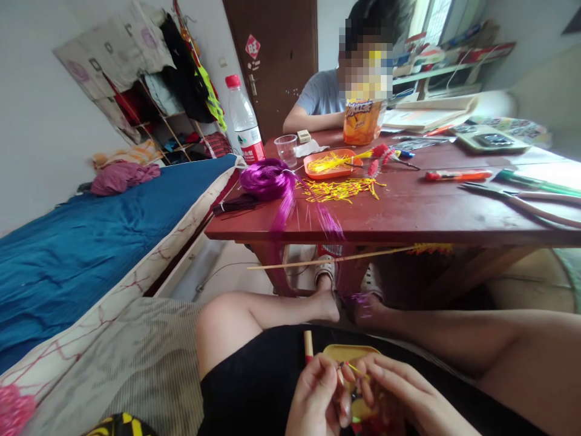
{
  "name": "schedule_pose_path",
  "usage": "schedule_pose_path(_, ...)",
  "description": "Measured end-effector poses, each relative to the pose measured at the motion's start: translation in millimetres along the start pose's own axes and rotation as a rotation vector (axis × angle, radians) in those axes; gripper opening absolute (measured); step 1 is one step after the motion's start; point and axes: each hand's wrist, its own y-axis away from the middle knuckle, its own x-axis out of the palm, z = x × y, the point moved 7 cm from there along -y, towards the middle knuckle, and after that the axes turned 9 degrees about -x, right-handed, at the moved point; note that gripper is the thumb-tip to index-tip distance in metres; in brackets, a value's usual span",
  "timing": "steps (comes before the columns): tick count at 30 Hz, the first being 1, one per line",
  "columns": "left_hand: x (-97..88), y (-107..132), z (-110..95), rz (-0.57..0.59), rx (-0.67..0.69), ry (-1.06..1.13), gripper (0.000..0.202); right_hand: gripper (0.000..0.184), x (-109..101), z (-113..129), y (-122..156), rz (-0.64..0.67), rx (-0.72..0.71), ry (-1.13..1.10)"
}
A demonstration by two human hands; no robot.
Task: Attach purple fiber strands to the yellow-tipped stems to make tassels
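Note:
Low over my lap, my left hand (320, 390) and my right hand (402, 387) are close together with bent, pinching fingers. Between their fingertips runs a thin yellow stem (354, 369) with a red tip, and both hands seem to grip it. A dark bit shows by the left fingertips, too small to name. Behind the hands a yellow tray (349, 349) rests on my lap, its contents mostly covered by my fingers. A wooden stick (308, 339) with a red band stands up beside my left hand; its lower end is hidden.
On the red table (399, 212) lie purple wire (267, 180), yellow stems (342, 189), an orange dish (313, 172), pliers (512, 197) and a red-handled cutter (458, 175). A bottle (245, 124) stands left. Another person sits opposite. A thin stick (318, 262) juts below the table edge.

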Motion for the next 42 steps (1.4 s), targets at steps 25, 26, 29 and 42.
schedule_pose_path(25,25.8,4,-29,-0.153,0.018,-0.79,0.021,0.018,2,42,4,-0.017,-0.227,0.424)
schedule_pose_path(26,25.3,5,-30,-0.169,0.029,-0.794,0.021,0.019,1,42,4,-0.028,-0.241,0.424)
schedule_pose_path(29,26.2,5,-34,-0.192,0.05,-0.824,0.021,0.019,5,40,1,0.012,-0.221,0.442)
schedule_pose_path(42,6.6,5,-49,-0.405,0.208,-0.554,0.022,0.018,16,40,-7,0.068,-0.316,0.738)
